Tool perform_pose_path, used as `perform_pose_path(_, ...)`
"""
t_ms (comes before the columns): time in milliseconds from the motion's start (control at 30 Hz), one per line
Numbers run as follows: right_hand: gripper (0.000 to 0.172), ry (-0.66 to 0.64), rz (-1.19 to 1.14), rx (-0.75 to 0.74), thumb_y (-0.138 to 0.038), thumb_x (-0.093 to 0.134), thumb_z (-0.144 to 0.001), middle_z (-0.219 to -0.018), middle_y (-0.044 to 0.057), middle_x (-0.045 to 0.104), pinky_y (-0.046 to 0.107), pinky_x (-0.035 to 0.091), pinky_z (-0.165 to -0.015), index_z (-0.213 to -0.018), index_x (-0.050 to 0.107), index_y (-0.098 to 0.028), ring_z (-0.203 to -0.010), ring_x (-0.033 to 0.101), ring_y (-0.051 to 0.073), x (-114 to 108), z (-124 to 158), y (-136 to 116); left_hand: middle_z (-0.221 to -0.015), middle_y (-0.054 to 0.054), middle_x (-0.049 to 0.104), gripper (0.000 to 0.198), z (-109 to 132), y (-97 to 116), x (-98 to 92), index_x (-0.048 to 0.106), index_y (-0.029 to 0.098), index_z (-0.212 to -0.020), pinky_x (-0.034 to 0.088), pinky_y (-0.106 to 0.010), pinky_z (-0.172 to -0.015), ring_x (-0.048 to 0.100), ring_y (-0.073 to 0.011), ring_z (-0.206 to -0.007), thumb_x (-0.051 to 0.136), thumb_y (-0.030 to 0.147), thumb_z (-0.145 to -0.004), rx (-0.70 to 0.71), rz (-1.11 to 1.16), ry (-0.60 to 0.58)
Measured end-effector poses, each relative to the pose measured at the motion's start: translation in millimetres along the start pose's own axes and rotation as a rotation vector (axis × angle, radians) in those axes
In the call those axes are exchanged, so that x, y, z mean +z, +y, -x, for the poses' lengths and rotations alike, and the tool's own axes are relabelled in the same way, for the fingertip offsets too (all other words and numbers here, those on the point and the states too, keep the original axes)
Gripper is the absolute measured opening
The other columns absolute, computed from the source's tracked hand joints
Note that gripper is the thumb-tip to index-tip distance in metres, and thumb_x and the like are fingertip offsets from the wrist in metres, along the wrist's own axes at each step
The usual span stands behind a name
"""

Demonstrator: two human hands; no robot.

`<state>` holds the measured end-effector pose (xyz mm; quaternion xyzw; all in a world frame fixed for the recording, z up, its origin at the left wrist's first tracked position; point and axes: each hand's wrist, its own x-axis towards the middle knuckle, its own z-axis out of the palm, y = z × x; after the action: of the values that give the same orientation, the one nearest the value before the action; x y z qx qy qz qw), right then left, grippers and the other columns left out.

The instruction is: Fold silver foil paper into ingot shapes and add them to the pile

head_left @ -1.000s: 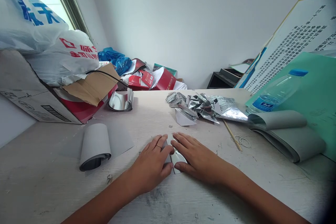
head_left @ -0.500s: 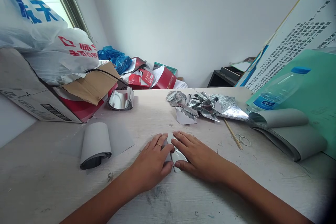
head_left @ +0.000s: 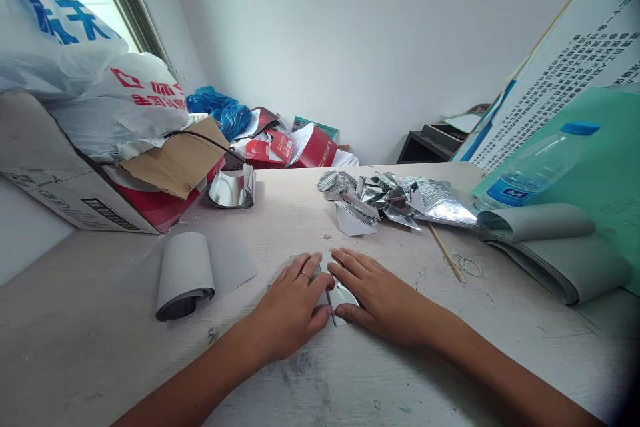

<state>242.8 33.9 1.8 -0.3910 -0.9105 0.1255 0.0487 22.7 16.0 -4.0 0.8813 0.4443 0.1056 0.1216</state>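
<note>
Between my hands a small folded piece of silver-faced, grey-backed sheet (head_left: 343, 295) lies flat on the table. My left hand (head_left: 295, 307) rests on its left part, a ring on one finger, with the fingers flat and slightly bent. Across its right part lies my right hand (head_left: 377, 293), fingers stretched out and thumb near the lower edge. Both hands press down, and much of the sheet is hidden under them. Beyond them sits a pile of folded silver foil pieces (head_left: 385, 197). A curled grey sheet (head_left: 185, 270) stands to the left of my left hand.
On the right are a stack of bent grey sheets (head_left: 555, 253), a water bottle (head_left: 530, 177), a wooden stick (head_left: 446, 252) and rubber bands (head_left: 467, 265). A rolled silver strip (head_left: 230, 188) and a cardboard box (head_left: 75, 180) with plastic bags (head_left: 140, 107) stand at the left.
My hands keep the same pose on the folded sheet. The whole view has shifted very slightly.
</note>
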Motion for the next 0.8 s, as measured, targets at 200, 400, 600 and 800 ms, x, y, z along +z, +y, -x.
perform_pose_path(200,0.063,0.015,-0.009,0.000,-0.051,0.049,-0.095,-0.158,0.015,0.029,0.053,0.031,-0.121,-0.148,0.042,-0.018,-0.149,0.024,0.031,2.2,0.8,0.0,-0.155,-0.010,0.035,0.028,0.2,-0.5,-0.1,0.056,0.024,-0.119,0.037,-0.055,-0.114,0.029,-0.0317,-0.145,0.057,0.027,-0.091,0.009,-0.003,0.002)
perform_pose_path(400,0.065,0.008,-0.008,-0.002,-0.051,0.049,-0.095,-0.158,0.015,0.029,0.054,0.031,-0.121,-0.149,0.041,-0.017,-0.149,0.024,0.031,-0.1,-0.1,-0.8,-0.155,-0.008,0.037,0.026,0.2,0.1,-0.2,0.058,0.025,-0.116,0.036,-0.054,-0.115,0.029,-0.0309,-0.145,0.059,0.024,-0.090,0.010,0.008,0.023)
perform_pose_path(600,0.065,-0.006,0.018,0.009,-0.052,0.047,-0.095,-0.159,0.015,0.028,0.052,0.030,-0.122,-0.149,0.041,-0.016,-0.150,0.022,0.031,-0.4,-0.7,-2.0,-0.156,-0.009,0.035,0.034,-0.1,0.3,0.6,0.057,0.024,-0.123,0.036,-0.054,-0.115,0.030,-0.0314,-0.145,0.059,0.025,-0.090,-0.010,0.003,0.011)
perform_pose_path(800,0.066,0.010,0.001,0.002,-0.052,0.048,-0.095,-0.159,0.015,0.027,0.052,0.030,-0.122,-0.150,0.040,-0.017,-0.150,0.021,0.031,0.1,1.0,-1.4,-0.158,-0.007,0.034,0.034,0.8,-2.2,3.0,0.056,0.026,-0.125,0.035,-0.054,-0.116,0.028,-0.0308,-0.146,0.059,0.027,-0.091,-0.005,0.019,0.033)
